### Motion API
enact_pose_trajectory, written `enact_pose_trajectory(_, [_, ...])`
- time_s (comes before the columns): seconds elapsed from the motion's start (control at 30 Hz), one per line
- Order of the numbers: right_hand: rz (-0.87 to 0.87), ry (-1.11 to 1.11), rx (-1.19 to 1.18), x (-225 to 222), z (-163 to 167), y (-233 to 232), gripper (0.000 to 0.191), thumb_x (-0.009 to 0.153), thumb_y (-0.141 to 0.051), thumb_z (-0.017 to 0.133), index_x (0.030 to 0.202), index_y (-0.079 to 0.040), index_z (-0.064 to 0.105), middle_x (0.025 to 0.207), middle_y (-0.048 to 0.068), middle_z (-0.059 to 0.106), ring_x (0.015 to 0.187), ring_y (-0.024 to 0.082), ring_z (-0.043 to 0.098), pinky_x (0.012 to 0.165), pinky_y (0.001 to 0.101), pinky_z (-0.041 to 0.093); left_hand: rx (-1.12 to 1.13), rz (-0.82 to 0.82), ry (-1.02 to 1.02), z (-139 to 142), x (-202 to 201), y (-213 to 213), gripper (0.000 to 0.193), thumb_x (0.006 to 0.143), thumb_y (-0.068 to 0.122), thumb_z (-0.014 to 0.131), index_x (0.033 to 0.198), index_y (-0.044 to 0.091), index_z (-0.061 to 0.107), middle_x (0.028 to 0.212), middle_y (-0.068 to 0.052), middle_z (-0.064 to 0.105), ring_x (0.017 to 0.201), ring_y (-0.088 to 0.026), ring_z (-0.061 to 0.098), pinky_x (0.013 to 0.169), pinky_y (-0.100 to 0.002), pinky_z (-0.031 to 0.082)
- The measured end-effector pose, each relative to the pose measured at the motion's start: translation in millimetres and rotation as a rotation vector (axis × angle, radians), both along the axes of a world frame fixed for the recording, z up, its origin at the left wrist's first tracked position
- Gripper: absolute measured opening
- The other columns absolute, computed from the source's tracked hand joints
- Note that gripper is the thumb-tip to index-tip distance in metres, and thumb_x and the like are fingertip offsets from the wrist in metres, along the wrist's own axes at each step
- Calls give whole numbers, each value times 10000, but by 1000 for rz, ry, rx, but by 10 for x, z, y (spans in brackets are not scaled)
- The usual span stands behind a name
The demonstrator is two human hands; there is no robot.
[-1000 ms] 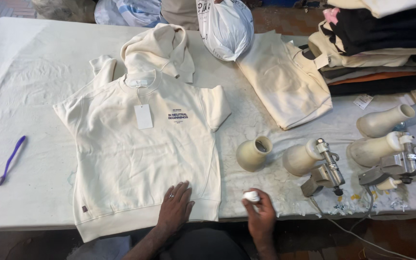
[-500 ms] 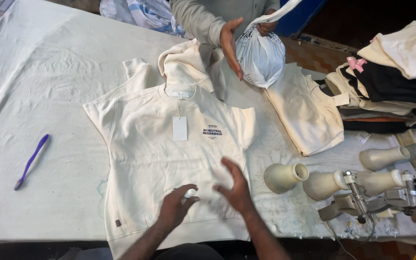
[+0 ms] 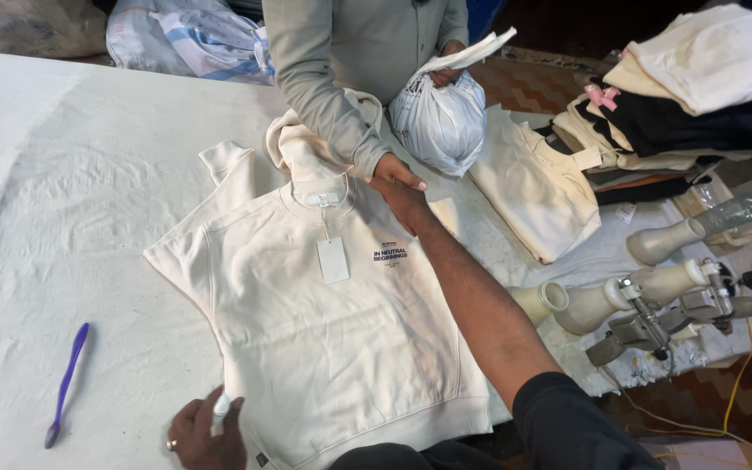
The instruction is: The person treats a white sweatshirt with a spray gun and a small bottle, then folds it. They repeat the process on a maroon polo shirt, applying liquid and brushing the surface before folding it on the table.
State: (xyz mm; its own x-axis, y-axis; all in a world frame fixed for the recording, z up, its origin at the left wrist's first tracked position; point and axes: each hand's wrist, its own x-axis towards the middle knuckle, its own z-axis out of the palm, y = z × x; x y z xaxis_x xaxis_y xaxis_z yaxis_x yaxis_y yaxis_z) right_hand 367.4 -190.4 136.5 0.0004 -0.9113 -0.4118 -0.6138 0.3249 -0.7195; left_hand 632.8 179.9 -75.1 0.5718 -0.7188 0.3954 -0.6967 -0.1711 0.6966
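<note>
While the cream sweatshirt (image 3: 332,339) lies flat, front up, in the middle of the white table (image 3: 63,200), the right hand (image 3: 404,202) stretches far across its right shoulder, fingers closed on a co-worker's hand (image 3: 396,170). At the near hem the left hand (image 3: 204,431) rests curled around a small white cylinder (image 3: 219,409).

Cream sweatshirt (image 3: 332,348) — white hang tag (image 3: 333,259) — purple toothbrush (image 3: 66,385)
</note>
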Motion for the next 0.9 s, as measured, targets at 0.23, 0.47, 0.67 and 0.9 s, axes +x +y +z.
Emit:
enact_pose_trajectory(0.23, [10, 116, -244, -124, -166, 146, 872, 889, -630, 708, 1425, 26, 500, 1368, 292, 612, 1297, 327, 604, 1078, 400, 474, 75, -48, 51, 44, 271, -117, 467, 744, 196, 932, 1176, 115, 775, 1132, -94, 661, 1001, -234, 657, 855, -363, 554])
enact_pose_trajectory(0.47, [119, 180, -777, -579, -423, 650, 815, 941, -508, 730, 1499, 12, 446, 1458, 233, 579, 1370, 336, 546, 1111, 427, 439, 35, -186, 268, 181, -98, -176, 407, 806, 112, 878, 1185, 79, 734, 1131, -97, 679, 890, -201, 646, 696, -335, 545])
enact_pose_trajectory(0.67, [224, -391, -227, -942, -467, 2345, 610, 967, -229, 691, 1508, -40, 482, 1559, 142, 534, 1452, 238, 488, 1190, 384, 393, 45, -244, 325, 232, -628, 25, 439, 816, 49, 844, 1218, 29, 670, 951, -98, 674, 806, -181, 634, 711, -317, 554])
enact_pose_trajectory(0.9, [985, -919, 174, -1351, -171, 4151, 667, 1071, -618, 486, 1494, -102, 486, 1552, 108, 506, 1497, 230, 453, 1325, 402, 211, 110, -394, 381, 315, -1196, 83, 374, 787, 71, 859, 1123, 48, 694, 961, -74, 721, 777, -181, 645, 669, -322, 544])
